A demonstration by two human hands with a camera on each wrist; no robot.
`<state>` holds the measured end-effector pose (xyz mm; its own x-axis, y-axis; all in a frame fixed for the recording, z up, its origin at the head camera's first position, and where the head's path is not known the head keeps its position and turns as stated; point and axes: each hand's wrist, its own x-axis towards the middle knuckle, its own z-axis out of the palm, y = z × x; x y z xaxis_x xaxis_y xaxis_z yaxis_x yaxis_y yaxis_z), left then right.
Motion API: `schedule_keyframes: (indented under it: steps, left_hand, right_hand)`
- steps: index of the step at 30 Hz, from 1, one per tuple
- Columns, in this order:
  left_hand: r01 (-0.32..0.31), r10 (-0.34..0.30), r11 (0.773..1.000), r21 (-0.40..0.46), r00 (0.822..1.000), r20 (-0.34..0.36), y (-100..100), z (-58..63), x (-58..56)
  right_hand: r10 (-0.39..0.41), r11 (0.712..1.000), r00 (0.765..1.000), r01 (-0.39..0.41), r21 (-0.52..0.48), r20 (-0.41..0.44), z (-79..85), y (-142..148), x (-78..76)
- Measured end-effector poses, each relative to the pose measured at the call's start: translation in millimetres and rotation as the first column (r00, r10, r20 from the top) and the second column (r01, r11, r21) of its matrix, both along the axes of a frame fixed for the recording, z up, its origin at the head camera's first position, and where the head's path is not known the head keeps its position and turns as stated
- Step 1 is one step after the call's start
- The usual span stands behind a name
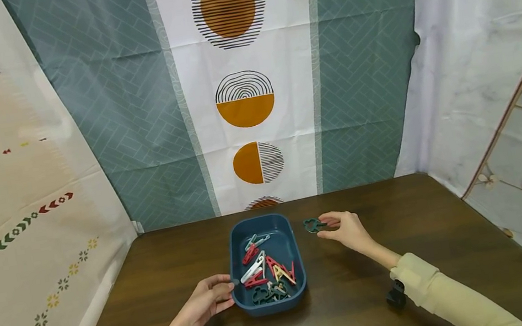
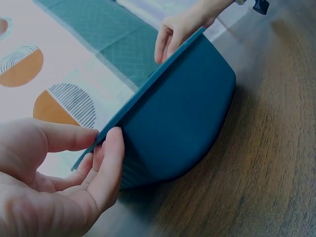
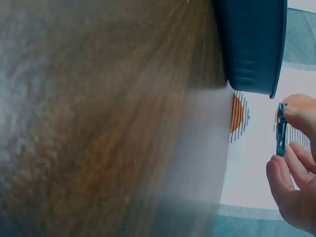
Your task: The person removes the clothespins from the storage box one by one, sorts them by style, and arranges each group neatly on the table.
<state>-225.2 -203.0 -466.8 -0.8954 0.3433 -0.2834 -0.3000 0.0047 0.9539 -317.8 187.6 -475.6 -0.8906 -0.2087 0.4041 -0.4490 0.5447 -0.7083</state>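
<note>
A blue plastic bin [image 1: 275,308] stands on the table with several clothespins in it: red ones [image 1: 256,280], a white one [image 1: 253,267], a pale yellow one [image 1: 284,274] and dark green ones [image 1: 262,296]. My left hand [image 1: 205,301] pinches the bin's left rim between thumb and fingers; the left wrist view shows the bin wall [image 2: 182,108] beside the fingertips. To the right of the bin, my right hand [image 1: 347,229] holds a dark green clip [image 1: 312,226] with a rounded, outlined head above the table. The right wrist view shows this clip [image 3: 281,129] edge-on between thumb and fingers.
The brown wooden table [image 1: 361,305] extends on both sides of the bin. A patterned green and white cloth [image 1: 256,130] hangs behind it, with a cream cloth [image 1: 49,226] at left and a floral one [image 1: 518,177] at right.
</note>
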Motion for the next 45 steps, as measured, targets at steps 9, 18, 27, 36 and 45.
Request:
schedule_keyframes:
  steps: [9, 18, 27, 36, 45]
  left_hand:
    - [-0.003, 0.003, 1.0, 0.013, 1.0, 0.004, -3, -5.7, 1.2]
    - [-0.011, 0.01, 1.0, 0.024, 1.0, 0.015, -4, -5.2, 3.3]
    - [-0.003, 0.002, 0.999, 0.054, 1.0, 0.022, -5, -7.0, 4.5]
    - [0.001, -0.003, 0.998, 0.068, 1.0, 0.024, -4, -4.2, 3.8]
    - [0.005, -0.007, 0.998, 0.068, 1.0, 0.026, -2, -3.0, 2.0]
  right_hand:
    - [-0.112, 0.992, 0.994, 0.112, 0.052, -0.008, -4.7, 0, -4.2]
    - [-0.194, 0.977, 0.979, 0.187, 0.107, 0.058, -13.3, -2, -8.8]
    - [-0.247, 0.96, 0.961, 0.225, 0.168, 0.126, -16.7, -7, -6.9]
    - [-0.273, 0.944, 0.948, 0.231, 0.238, 0.166, -15.7, -11, -8.2]
    - [-0.245, 0.955, 0.96, 0.215, 0.207, 0.133, -6.2, -13, -7.2]
